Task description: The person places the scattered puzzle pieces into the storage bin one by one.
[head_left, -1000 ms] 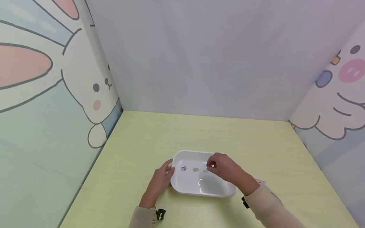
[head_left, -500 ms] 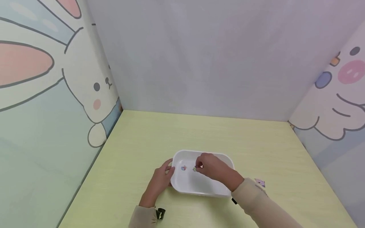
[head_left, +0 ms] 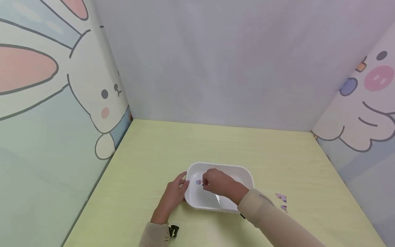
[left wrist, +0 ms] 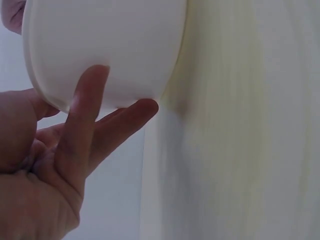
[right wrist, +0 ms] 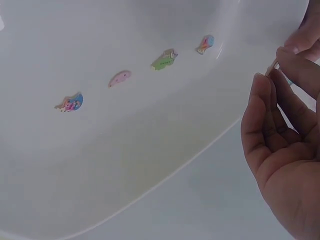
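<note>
A white plastic tray (head_left: 229, 207) with rounded corners sits on the table. My left hand (head_left: 172, 196) grips its left end, the thumb over the rim and the fingers against the outer wall; in the left wrist view these fingers (left wrist: 82, 117) touch the wall. Above the tray's left part, my right hand (head_left: 217, 181) pinches a small thin flat piece (right wrist: 271, 67) between thumb and fingertips; its printed face is hidden. On the tray floor lie several flat printed pieces in a row: a blue one (right wrist: 73, 102), a pink one (right wrist: 120, 78), a green one (right wrist: 164, 60) and a blue-pink one (right wrist: 205, 44).
Two more printed pieces, a pink-purple one (head_left: 281, 197) and a smaller one (head_left: 284, 208), lie on the pale yellow table (head_left: 172, 144) right of the tray. A plain grey wall stands behind, with cartoon-printed walls at both sides.
My right hand has moved left across the tray, from its right part to its left part. The loose pieces on the table have come into view from behind the right arm. My left hand stays put.
</note>
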Demonstrator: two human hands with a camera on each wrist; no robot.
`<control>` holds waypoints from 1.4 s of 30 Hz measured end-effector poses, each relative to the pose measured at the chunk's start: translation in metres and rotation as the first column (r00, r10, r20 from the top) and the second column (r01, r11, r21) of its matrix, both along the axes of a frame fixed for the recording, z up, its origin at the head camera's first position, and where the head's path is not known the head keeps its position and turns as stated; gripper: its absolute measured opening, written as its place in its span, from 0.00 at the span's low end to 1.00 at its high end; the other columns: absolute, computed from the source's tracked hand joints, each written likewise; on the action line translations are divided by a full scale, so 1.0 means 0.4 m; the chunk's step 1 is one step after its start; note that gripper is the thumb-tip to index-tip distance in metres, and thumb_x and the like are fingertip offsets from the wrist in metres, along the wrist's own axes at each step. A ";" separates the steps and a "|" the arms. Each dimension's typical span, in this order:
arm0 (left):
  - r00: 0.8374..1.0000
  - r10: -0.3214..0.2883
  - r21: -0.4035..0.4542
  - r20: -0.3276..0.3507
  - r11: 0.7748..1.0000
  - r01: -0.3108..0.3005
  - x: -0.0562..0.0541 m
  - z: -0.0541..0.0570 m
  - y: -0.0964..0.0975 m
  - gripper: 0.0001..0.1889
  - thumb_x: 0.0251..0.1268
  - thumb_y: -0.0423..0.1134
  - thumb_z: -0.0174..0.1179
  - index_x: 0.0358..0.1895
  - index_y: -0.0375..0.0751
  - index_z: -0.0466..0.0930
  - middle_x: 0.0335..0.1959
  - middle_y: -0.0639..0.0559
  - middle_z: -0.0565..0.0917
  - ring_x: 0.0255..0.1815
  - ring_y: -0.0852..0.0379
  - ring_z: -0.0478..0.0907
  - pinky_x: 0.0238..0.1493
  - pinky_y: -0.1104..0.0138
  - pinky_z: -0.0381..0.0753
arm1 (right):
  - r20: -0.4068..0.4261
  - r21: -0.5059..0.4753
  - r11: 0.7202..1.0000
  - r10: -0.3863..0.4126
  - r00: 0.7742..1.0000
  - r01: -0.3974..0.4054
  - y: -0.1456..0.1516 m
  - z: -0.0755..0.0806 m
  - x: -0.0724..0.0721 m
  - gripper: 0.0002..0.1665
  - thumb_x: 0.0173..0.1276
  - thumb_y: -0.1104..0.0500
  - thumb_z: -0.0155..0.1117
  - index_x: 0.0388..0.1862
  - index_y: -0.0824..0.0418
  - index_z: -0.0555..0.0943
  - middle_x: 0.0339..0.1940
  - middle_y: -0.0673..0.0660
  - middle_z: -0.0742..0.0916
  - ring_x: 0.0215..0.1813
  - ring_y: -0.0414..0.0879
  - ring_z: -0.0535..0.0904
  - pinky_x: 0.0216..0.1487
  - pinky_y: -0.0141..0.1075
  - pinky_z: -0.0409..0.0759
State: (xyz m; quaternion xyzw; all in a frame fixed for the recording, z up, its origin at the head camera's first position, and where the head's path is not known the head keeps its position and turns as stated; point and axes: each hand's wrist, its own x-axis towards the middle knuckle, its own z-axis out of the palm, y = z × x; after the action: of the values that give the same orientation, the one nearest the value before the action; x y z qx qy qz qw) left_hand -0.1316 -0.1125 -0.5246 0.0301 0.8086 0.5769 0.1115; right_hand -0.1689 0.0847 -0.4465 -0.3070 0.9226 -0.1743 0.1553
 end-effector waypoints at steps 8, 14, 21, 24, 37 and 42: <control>1.000 -0.010 -0.026 -0.024 1.000 0.009 -0.003 -0.005 -0.003 0.25 0.77 0.42 0.52 0.71 0.39 0.64 0.56 0.33 0.78 0.31 0.54 0.84 0.24 0.65 0.83 | 0.020 0.068 0.998 0.014 1.000 -0.016 -0.036 -0.025 0.004 0.09 0.62 0.63 0.71 0.25 0.58 0.80 0.20 0.44 0.75 0.25 0.38 0.69 0.29 0.29 0.73; 1.000 -0.012 -0.033 -0.027 0.999 0.011 0.000 -0.004 -0.004 0.25 0.77 0.42 0.51 0.71 0.38 0.64 0.56 0.32 0.78 0.32 0.53 0.84 0.25 0.65 0.83 | 0.032 0.136 0.991 -0.006 0.999 0.002 -0.046 -0.050 0.016 0.10 0.62 0.62 0.70 0.24 0.56 0.80 0.21 0.45 0.75 0.26 0.38 0.70 0.29 0.31 0.74; 0.999 -0.010 -0.044 -0.041 0.999 0.008 0.002 -0.003 -0.004 0.24 0.77 0.41 0.51 0.71 0.39 0.65 0.55 0.33 0.79 0.30 0.54 0.84 0.24 0.66 0.82 | -0.018 0.147 0.989 0.027 0.999 -0.024 -0.050 -0.082 0.021 0.10 0.59 0.63 0.71 0.22 0.55 0.80 0.21 0.45 0.74 0.25 0.38 0.69 0.28 0.31 0.74; 0.999 -0.010 -0.044 -0.041 0.999 0.009 0.001 -0.001 -0.005 0.24 0.77 0.41 0.51 0.71 0.39 0.65 0.55 0.32 0.79 0.30 0.54 0.84 0.24 0.66 0.83 | 0.002 0.157 0.987 0.016 1.000 -0.016 -0.056 -0.080 0.021 0.09 0.59 0.64 0.71 0.23 0.56 0.80 0.21 0.45 0.75 0.25 0.39 0.69 0.28 0.31 0.74; 0.999 -0.013 -0.049 -0.041 0.999 0.012 0.001 0.000 -0.006 0.24 0.77 0.42 0.51 0.71 0.39 0.65 0.56 0.32 0.78 0.31 0.54 0.84 0.25 0.66 0.83 | 0.028 0.245 0.969 0.013 1.000 -0.019 -0.081 -0.083 0.013 0.11 0.57 0.65 0.72 0.21 0.57 0.78 0.17 0.46 0.76 0.21 0.39 0.69 0.23 0.32 0.71; 0.999 -0.012 -0.051 -0.040 0.999 0.010 0.001 0.000 -0.005 0.24 0.76 0.41 0.52 0.71 0.39 0.65 0.56 0.32 0.78 0.31 0.53 0.84 0.25 0.66 0.83 | 0.027 0.278 0.960 0.004 1.000 -0.012 -0.090 -0.082 0.020 0.11 0.57 0.65 0.72 0.23 0.57 0.78 0.18 0.47 0.76 0.22 0.40 0.70 0.25 0.32 0.73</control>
State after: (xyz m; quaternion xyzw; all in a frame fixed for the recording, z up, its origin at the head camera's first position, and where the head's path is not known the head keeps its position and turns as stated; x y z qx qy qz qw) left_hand -0.1311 -0.1146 -0.5247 0.0434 0.8248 0.5550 0.0988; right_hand -0.1608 0.0488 -0.4794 -0.2835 0.9347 -0.0461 0.2096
